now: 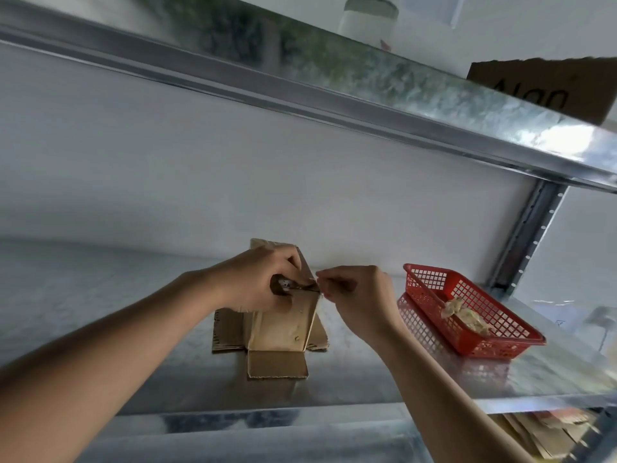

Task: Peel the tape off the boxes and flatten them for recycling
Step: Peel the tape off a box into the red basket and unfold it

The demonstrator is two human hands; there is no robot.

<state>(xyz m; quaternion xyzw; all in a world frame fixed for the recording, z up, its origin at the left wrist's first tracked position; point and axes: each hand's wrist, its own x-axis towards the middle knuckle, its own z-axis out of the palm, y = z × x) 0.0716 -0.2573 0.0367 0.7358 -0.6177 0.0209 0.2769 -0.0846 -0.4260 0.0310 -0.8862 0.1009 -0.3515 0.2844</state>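
A small brown cardboard box (pixel 283 329) stands on the metal shelf (pixel 187 389), its bottom flaps splayed flat around it. My left hand (pixel 257 279) grips the box's top edge from the left, thumb on the near face. My right hand (pixel 360 292) is just right of the box's top corner and pinches a strip of tape (pixel 317 277) that runs from that corner. The tape is thin and hard to make out.
A red plastic mesh basket (pixel 500 342) sits on the shelf to the right with a crumpled wad of tape (pixel 464 315) inside. An upper shelf (pixel 367 95) overhangs, carrying a cardboard piece (pixel 547 88) and a jar (pixel 367 21). Flattened cardboard (pixel 547 432) lies below at lower right.
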